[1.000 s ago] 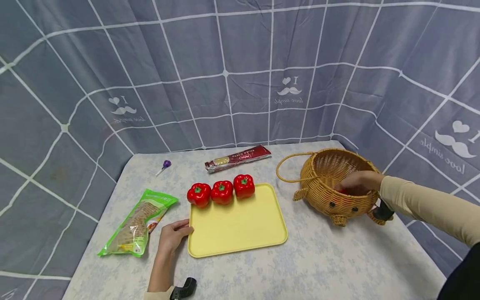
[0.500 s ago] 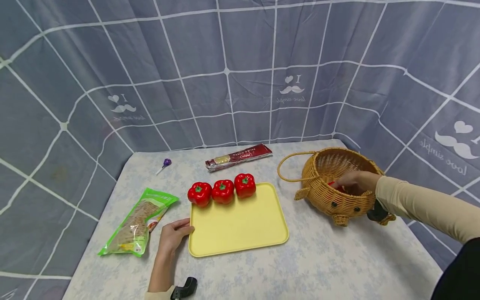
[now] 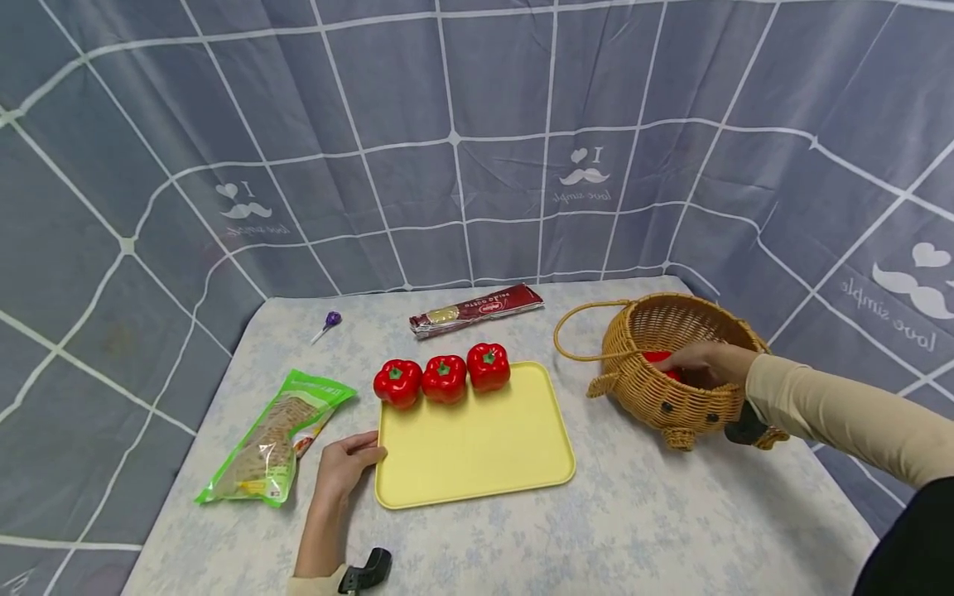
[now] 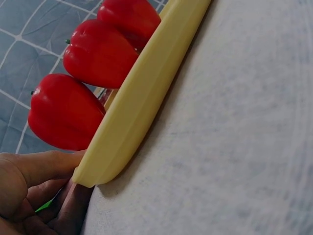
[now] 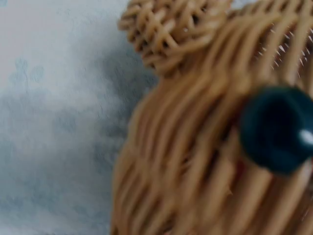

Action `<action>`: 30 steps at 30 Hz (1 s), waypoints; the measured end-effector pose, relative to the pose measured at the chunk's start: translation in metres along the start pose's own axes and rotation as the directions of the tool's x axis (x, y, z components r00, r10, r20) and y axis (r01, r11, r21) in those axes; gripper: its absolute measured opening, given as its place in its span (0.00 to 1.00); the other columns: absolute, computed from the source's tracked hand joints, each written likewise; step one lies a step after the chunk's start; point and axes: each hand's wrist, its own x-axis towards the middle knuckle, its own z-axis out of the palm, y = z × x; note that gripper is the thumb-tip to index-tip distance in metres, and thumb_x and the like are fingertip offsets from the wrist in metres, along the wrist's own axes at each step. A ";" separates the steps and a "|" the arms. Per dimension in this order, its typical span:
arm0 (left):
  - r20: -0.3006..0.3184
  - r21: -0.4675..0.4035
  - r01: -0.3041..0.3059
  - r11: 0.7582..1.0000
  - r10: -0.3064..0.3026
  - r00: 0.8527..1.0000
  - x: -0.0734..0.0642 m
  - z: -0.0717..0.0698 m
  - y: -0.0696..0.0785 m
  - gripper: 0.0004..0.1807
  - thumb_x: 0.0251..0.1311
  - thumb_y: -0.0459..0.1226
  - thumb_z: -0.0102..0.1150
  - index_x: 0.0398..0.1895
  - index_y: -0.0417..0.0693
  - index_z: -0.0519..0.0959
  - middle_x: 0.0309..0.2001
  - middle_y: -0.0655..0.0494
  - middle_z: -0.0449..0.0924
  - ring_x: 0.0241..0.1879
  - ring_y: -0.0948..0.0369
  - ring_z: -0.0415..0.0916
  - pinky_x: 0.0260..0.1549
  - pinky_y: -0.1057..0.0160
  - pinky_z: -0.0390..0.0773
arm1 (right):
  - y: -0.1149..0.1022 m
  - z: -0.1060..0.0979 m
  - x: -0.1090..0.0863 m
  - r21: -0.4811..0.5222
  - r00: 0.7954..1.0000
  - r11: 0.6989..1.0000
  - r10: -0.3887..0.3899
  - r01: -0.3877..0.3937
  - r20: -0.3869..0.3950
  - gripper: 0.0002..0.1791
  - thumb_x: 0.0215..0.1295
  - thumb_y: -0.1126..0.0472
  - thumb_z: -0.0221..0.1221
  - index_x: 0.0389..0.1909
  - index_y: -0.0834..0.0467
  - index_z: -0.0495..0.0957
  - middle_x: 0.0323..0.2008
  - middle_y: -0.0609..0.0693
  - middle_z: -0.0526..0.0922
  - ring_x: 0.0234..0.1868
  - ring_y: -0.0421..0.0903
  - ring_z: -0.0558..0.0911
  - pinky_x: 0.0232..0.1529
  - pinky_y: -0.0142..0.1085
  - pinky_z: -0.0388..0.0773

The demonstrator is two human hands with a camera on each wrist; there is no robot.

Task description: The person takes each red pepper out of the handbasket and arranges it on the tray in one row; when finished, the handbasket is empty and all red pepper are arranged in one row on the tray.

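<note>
My left hand (image 3: 345,473) pinches the left edge of a yellow tray (image 3: 477,463), thumb on the rim and fingers against its side and underside. Three glossy red bell peppers (image 3: 445,379) stand in a row along the tray's far side; the left wrist view shows these peppers (image 4: 100,54) above the tray wall (image 4: 142,93). At the right, my right hand (image 3: 704,362) reaches inside a wicker basket (image 3: 633,389) shaped like an animal. Its fingers grip a red thing (image 3: 657,357), seemingly another bell pepper, mostly hidden. The right wrist view shows only the basket's outside (image 5: 195,132).
A green bag of dry food (image 3: 276,439) lies left of the tray. Behind are a purple lollipop (image 3: 331,319) and a long dark red packet (image 3: 477,310). The basket's loop handle (image 3: 570,334) sticks out leftward. Grey-blue cloth (image 3: 402,108) hangs around the table.
Inside the basket, my right hand has shifted slightly left, and more of the red thing shows at its fingertips. My left hand, the tray and its peppers have stayed in place.
</note>
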 end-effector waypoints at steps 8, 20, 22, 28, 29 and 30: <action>-0.007 0.005 -0.005 1.000 0.005 1.000 0.001 0.000 0.002 0.21 0.54 0.32 0.66 0.52 0.34 0.81 0.41 0.45 0.87 0.34 0.68 0.80 0.32 0.74 0.76 | 0.003 0.003 -0.003 0.017 0.991 0.999 -0.025 0.028 -0.132 0.35 0.64 0.53 0.58 0.58 0.78 0.59 0.44 0.54 0.80 0.43 0.41 0.80 0.50 0.37 0.79; 0.017 0.001 -0.006 1.000 0.006 1.000 0.000 0.003 0.001 0.20 0.54 0.31 0.66 0.52 0.34 0.81 0.41 0.46 0.87 0.34 0.68 0.80 0.32 0.73 0.76 | 0.014 -0.001 -0.005 0.008 0.975 0.993 -0.115 0.119 -0.189 0.11 0.51 0.61 0.67 0.26 0.63 0.76 0.23 0.45 0.80 0.28 0.39 0.78 0.33 0.32 0.79; 0.020 0.007 0.000 1.000 0.000 1.000 -0.001 0.003 0.001 0.20 0.55 0.31 0.66 0.52 0.34 0.81 0.41 0.46 0.87 0.34 0.67 0.81 0.32 0.73 0.76 | 0.015 -0.001 -0.007 -0.003 0.969 0.992 -0.125 0.127 -0.212 0.12 0.48 0.60 0.69 0.23 0.61 0.76 0.21 0.45 0.79 0.26 0.39 0.78 0.32 0.31 0.79; 0.024 0.013 -0.007 1.000 0.006 1.000 -0.001 0.000 0.002 0.21 0.54 0.31 0.66 0.52 0.33 0.81 0.41 0.46 0.87 0.35 0.68 0.80 0.32 0.72 0.76 | 0.008 0.005 -0.015 -0.050 0.911 0.989 -0.145 0.136 -0.387 0.29 0.51 0.58 0.72 0.46 0.76 0.75 0.32 0.52 0.82 0.31 0.39 0.80 0.37 0.32 0.81; 0.023 0.016 -0.010 1.000 0.009 1.000 0.000 0.000 0.002 0.21 0.54 0.31 0.66 0.52 0.33 0.81 0.40 0.46 0.87 0.34 0.68 0.80 0.32 0.72 0.76 | 0.006 0.005 -0.017 -0.053 0.900 0.987 -0.159 0.150 -0.405 0.35 0.53 0.58 0.71 0.53 0.79 0.71 0.38 0.58 0.82 0.36 0.41 0.80 0.41 0.34 0.82; 0.025 0.017 -0.015 1.000 0.014 1.000 0.000 -0.001 0.002 0.21 0.54 0.31 0.66 0.52 0.32 0.80 0.40 0.47 0.87 0.34 0.69 0.80 0.32 0.73 0.76 | 0.004 0.005 -0.018 -0.056 0.889 0.985 -0.170 0.162 -0.425 0.40 0.55 0.58 0.70 0.59 0.80 0.65 0.45 0.63 0.80 0.42 0.43 0.80 0.46 0.36 0.81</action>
